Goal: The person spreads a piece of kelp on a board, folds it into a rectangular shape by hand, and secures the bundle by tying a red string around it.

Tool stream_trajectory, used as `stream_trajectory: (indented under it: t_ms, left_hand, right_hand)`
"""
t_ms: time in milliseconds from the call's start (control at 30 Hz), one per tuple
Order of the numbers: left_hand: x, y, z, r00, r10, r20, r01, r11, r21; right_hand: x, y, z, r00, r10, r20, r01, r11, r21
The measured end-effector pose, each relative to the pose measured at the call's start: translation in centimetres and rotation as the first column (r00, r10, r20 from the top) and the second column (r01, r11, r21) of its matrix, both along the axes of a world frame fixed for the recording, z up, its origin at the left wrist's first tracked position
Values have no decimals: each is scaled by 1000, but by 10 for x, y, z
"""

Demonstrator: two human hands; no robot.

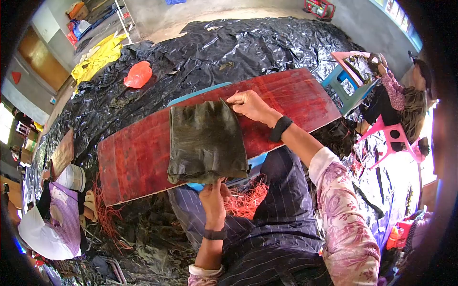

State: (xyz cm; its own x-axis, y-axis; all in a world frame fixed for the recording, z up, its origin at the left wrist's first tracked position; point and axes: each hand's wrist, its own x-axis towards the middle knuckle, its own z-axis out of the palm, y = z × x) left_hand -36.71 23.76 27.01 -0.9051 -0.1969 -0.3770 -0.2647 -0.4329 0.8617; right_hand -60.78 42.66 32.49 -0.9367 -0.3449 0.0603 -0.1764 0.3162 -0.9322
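Leaf stack (206, 140), dark and flattened, is laid across the middle of the red counter (133, 157), spanning most of its depth from near the far long edge to the near long edge. Its far right corner is pinched by the fingers (234, 98) of the right hand (253, 107). The left hand (213, 198) is held at the stack's near edge, fingers bunched; what is gripped there cannot be told. Red surface extends sideways to both short ends. The near edge is bordered by striped trousers (286, 190), with red plastic strands (244, 200) between the legs. Beyond the right end, a teal stool (341, 86) and a seated person (393, 97) are placed. A wooden board (62, 155) is seen past the left end, and a red plastic bag (138, 75) on black sheeting (191, 62) beyond the far edge.
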Motion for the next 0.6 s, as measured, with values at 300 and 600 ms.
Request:
stream_trajectory:
  t_ms: [300, 600]
  left_hand:
    - [13, 4, 9, 986, -164, 16, 164, 983, -80]
    - [5, -6, 12, 997, -77, 16, 78, 991, -109]
  right_hand:
    - [40, 11, 14, 905, -116, -408, 230, 942, 243]
    - [6, 4, 4, 929, -86, -360, 154, 975, 163]
